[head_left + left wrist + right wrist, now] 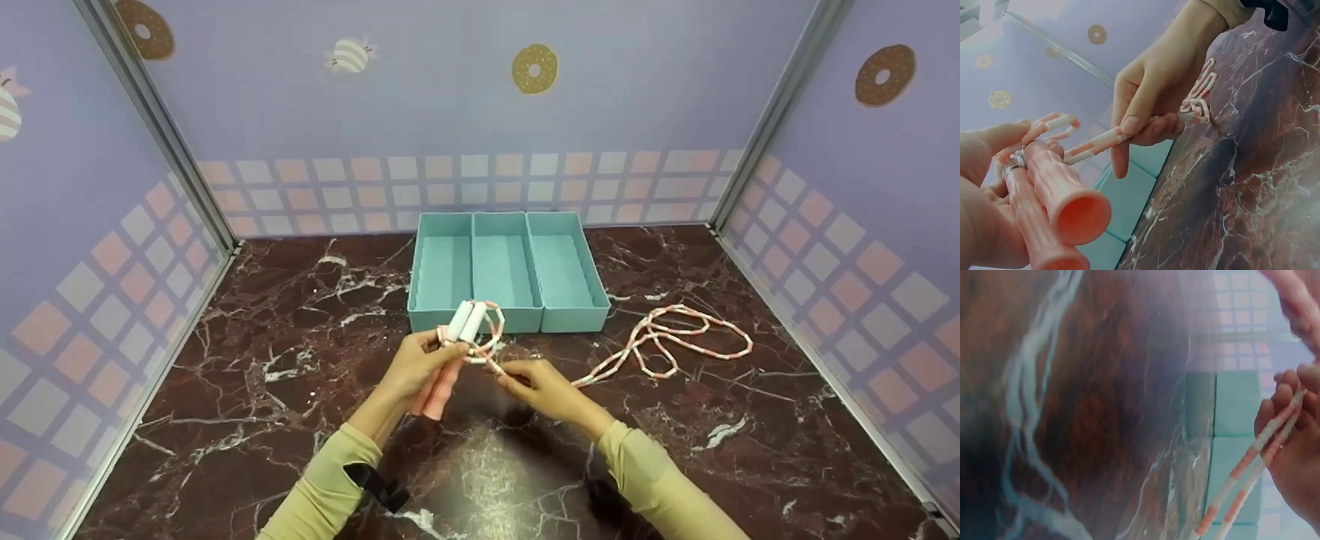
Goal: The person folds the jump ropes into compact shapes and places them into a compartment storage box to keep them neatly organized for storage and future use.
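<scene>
A beaded jump rope in pink and white is in both hands. My left hand (412, 367) grips its two handles (471, 322) side by side, their white parts pointing up and away and their pink ends down. In the left wrist view the hollow flared ends of the pink handles (1061, 194) face the camera. A loop of rope curls beside the handles. My right hand (551, 390) pinches the rope just to the right of them. Two parallel strands (1241, 478) run across the right fingers in the right wrist view. The loose rope (679, 307) lies looped on the table at right.
A teal box (575, 319) with three long compartments stands behind the hands, close to the back wall. The table (300, 450) is dark marbled stone, with patterned panels (450, 112) on the back and both sides.
</scene>
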`<state>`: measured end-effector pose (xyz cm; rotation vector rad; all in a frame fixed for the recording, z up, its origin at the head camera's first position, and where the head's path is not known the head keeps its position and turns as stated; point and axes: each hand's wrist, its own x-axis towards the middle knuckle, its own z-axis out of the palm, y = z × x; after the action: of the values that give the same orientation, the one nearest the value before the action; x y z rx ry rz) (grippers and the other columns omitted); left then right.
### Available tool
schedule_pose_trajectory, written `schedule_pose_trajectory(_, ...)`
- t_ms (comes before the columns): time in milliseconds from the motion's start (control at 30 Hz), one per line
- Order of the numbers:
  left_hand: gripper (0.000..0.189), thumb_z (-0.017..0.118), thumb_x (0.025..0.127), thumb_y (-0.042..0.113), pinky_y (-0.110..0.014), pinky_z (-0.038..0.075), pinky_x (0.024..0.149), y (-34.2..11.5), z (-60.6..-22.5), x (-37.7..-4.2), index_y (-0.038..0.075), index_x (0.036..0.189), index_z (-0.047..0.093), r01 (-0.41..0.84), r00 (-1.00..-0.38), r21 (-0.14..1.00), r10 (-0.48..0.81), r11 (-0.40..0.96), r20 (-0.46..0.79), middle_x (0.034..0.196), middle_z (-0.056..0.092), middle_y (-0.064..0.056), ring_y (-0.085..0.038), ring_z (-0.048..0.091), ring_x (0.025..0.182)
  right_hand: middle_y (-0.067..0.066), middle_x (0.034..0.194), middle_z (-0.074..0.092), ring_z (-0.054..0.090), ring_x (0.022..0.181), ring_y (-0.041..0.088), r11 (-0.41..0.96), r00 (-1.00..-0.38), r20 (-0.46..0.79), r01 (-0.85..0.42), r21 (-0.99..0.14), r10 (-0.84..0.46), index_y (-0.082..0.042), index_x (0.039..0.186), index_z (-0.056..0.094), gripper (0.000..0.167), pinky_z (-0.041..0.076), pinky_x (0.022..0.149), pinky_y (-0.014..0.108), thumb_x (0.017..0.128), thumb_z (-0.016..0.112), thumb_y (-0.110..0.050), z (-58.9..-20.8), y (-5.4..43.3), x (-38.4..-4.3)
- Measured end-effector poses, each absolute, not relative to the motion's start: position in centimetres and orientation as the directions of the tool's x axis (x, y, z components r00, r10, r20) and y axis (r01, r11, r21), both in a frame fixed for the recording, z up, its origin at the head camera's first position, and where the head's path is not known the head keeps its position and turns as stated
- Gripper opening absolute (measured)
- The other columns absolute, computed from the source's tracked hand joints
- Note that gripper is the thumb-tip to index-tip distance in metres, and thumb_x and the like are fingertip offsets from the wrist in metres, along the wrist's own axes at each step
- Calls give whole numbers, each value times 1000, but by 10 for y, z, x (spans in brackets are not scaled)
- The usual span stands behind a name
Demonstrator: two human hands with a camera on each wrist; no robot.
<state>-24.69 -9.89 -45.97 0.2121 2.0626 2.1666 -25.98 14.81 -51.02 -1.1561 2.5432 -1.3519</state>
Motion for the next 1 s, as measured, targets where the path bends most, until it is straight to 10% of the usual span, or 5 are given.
schedule_pose_trajectory(633, 19, 78, 94, 4, -20, 54, 60, -107, -465, -259, -11, 103, 72, 138, -988, 980, 92, 141, 126, 80, 72, -7, -9, 63, 66, 5, 78, 72, 61, 66, 13, 443, -741, 416, -657, -610, -527, 0, 101, 66, 14, 51, 61, 29, 109, 58, -9, -503, 160, -229)
schedule_pose_trajectory(1000, 15, 82, 91, 9, -20, 44, 56, -101, -472, -258, -1, 91, 71, 217, -976, 916, 67, 337, 206, 75, 67, -1, -9, 56, 64, 0, 73, 60, 57, 62, 14, 600, -638, 533, -752, -274, -556, -8, 92, 64, 11, 53, 55, 33, 102, 69, -10, -488, 158, -208)
